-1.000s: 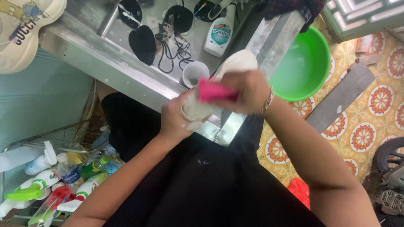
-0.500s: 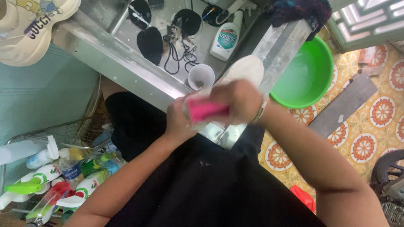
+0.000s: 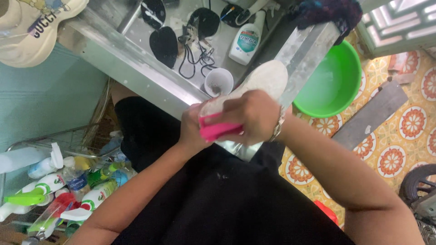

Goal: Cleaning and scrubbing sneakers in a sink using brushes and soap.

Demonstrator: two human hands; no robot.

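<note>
White shoe, its pale sole turned upward and looking dull and slightly gritty, is held over the near corner of a shiny stainless-steel sink, between the person's two hands. Left hand is wrapped closed around the heel end of the shoe, gripping it from below. Right hand is curled shut over a bright pink brush, a short blocky piece of smooth plastic pressed against the shoe near the heel; a metal bracelet sits at that wrist. Inside the sink basin lie flat black insoles of rounded oval shape, a tangle of thin black laces, a small translucent plastic cup standing upright just beside the shoe, and a white squeeze bottle lying on its side. Right of the sink, a round glossy green basin rests on a floor of patterned orange and cream tiles. At the lower left, a wire basket holds a cluster of plastic spray bottles, white, green and red. A cream chunky shoe sits at the top left on the sink's edge.
</note>
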